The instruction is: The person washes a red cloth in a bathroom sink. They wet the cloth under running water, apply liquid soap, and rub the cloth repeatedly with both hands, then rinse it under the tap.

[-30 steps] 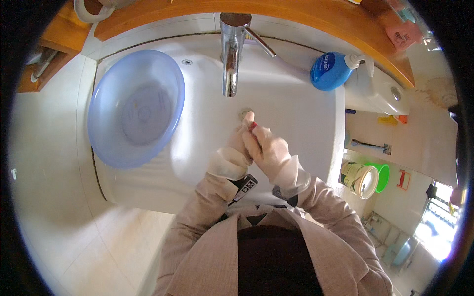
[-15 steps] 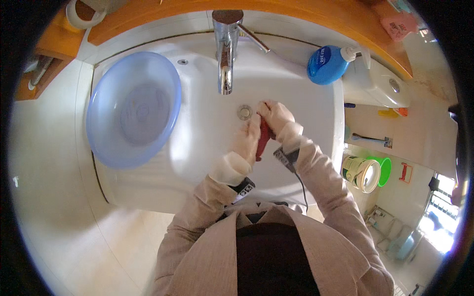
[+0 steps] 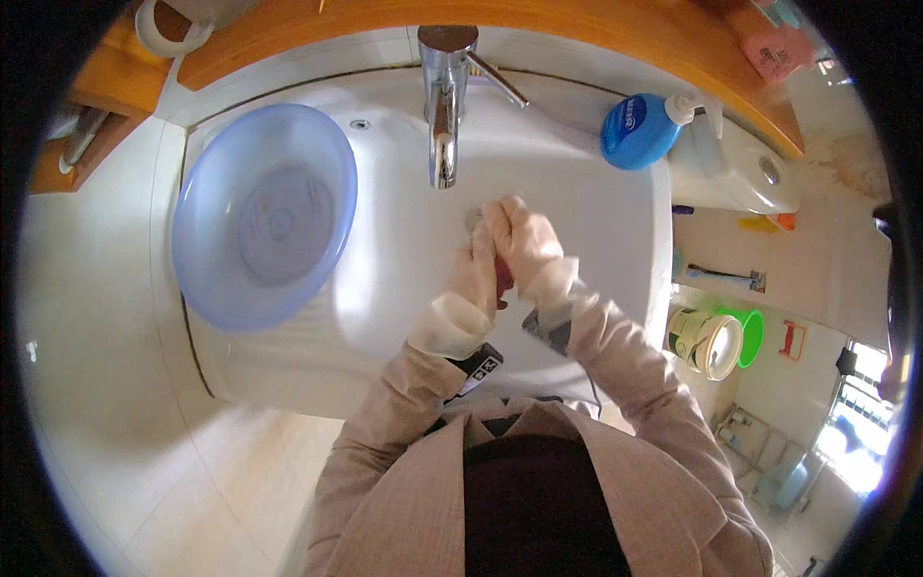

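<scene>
Over the white sink (image 3: 606, 240), both my hands, in thin pale translucent gloves, are pressed together around a small dark red cloth (image 3: 503, 281). My left hand (image 3: 475, 269) is closed on the cloth from the left. From the right, my right hand (image 3: 527, 240) wraps over it, its fingers meeting the left ones. Only a strip of red shows between the palms; the rest is hidden. Just beyond the fingers lies the drain (image 3: 472, 219), partly covered by them. Above it the chrome faucet (image 3: 443, 135) points down, with no water visible.
A translucent blue basin (image 3: 348, 197) rests on the sink's left side. On the back right corner stands a blue pump bottle (image 3: 635, 133). A wooden shelf (image 3: 577, 24) runs along the back. White and green buckets (image 3: 716, 341) stand at the right, below a toilet tank (image 3: 740, 173).
My right hand has turned and slid over the cloth toward the left hand. Less of the red cloth shows now. Both hands stay near the drain.
</scene>
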Demonstrator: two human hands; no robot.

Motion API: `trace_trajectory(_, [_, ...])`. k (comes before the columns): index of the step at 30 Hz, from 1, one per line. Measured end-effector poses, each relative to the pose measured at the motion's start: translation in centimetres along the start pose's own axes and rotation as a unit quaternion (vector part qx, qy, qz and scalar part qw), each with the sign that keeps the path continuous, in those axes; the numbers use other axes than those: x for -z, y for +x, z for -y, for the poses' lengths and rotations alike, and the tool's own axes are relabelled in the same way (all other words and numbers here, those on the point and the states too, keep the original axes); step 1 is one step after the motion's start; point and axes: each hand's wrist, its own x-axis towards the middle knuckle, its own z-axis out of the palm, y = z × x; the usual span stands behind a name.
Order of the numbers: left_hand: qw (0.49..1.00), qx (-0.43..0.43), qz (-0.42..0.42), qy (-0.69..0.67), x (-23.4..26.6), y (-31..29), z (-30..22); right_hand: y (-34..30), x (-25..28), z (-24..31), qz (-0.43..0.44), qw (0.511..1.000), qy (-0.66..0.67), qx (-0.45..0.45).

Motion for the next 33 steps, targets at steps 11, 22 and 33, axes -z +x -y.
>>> trace_trajectory(11, [0.989,0.026,0.144,-0.032,3.5,-1.2,-4.7,1.6,6.3,-1.2,0.157,0.956,0.112,-0.220])
trace_trajectory(22, [0.963,0.063,0.207,-0.158,5.6,-1.1,-3.0,2.0,6.2,-8.5,0.323,0.872,0.327,-0.170])
trace_trajectory(33, [0.937,-0.025,0.206,-0.282,1.9,4.2,3.9,-3.0,0.7,1.3,0.099,0.991,-0.076,0.042])
